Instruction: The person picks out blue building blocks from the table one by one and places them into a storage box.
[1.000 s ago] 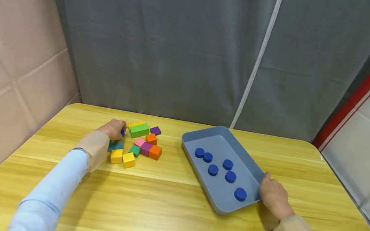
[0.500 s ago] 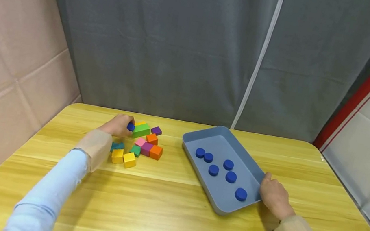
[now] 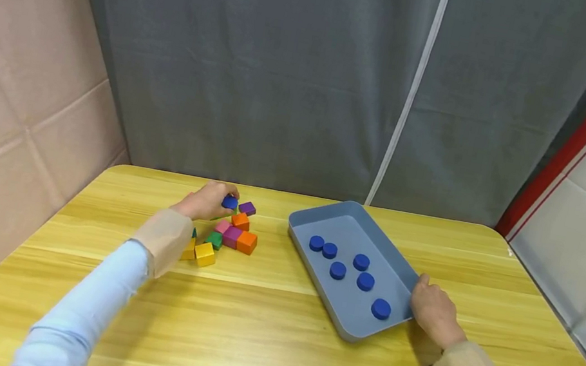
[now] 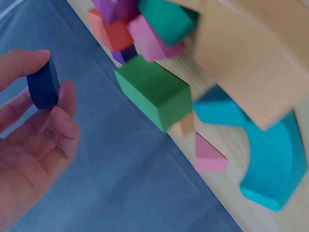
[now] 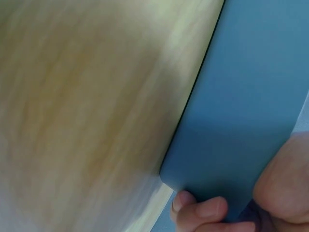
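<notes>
My left hand (image 3: pixel 210 200) pinches a round blue block (image 4: pixel 43 84) between thumb and fingers, held up over the far end of a group of coloured blocks. Close by the fingers lie a purple block (image 3: pixel 247 208) and an orange one (image 3: pixel 240 221). In the left wrist view a green block (image 4: pixel 154 92) and a teal arch (image 4: pixel 275 154) sit below the raised disc. My right hand (image 3: pixel 434 307) grips the near right corner of a grey-blue tray (image 3: pixel 351 236), thumb on one side of its wall (image 5: pixel 231 96), fingers on the other. Several round blue blocks (image 3: pixel 337 271) lie flat inside.
Nearer on the wooden table (image 3: pixel 243 331) are yellow (image 3: pixel 205 254), green (image 3: pixel 214 240) and orange (image 3: pixel 246 242) blocks. A grey curtain (image 3: pixel 288 77) hangs right behind the table's far edge. Pale padded walls (image 3: pixel 8 93) stand on both sides.
My left hand has moved right and slightly away across the blocks, carrying the round blue block, and now covers the long green block. The right hand and tray have stayed put.
</notes>
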Demonstrator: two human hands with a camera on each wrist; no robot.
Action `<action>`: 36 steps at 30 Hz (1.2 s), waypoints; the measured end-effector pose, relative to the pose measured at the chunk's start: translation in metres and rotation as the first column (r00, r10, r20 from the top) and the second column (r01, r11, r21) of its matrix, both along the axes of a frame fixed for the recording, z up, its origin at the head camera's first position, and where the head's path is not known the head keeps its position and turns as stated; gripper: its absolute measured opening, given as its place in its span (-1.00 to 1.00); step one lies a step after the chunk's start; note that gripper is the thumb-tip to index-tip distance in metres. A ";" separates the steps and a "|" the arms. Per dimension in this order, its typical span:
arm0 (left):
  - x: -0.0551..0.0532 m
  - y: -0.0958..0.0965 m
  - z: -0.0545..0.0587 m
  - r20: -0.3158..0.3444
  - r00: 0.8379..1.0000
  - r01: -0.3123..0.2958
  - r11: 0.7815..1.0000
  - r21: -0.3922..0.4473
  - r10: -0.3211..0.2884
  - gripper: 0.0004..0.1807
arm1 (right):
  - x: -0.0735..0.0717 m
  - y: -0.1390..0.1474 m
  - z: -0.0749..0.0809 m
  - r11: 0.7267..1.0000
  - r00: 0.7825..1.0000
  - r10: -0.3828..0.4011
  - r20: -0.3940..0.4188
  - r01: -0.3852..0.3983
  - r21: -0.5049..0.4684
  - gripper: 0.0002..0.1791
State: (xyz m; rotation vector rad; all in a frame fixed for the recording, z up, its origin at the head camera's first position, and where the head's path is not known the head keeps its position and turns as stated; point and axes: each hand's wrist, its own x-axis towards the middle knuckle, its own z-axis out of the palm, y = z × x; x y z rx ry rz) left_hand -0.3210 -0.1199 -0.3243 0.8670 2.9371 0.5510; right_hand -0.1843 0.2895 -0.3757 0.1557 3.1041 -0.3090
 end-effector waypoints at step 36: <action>0.019 0.113 -0.003 -0.144 0.955 0.276 0.956 0.103 -0.260 -0.64 | 0.000 -0.002 0.002 1.000 1.000 -0.006 -0.003 0.006 0.017 -0.83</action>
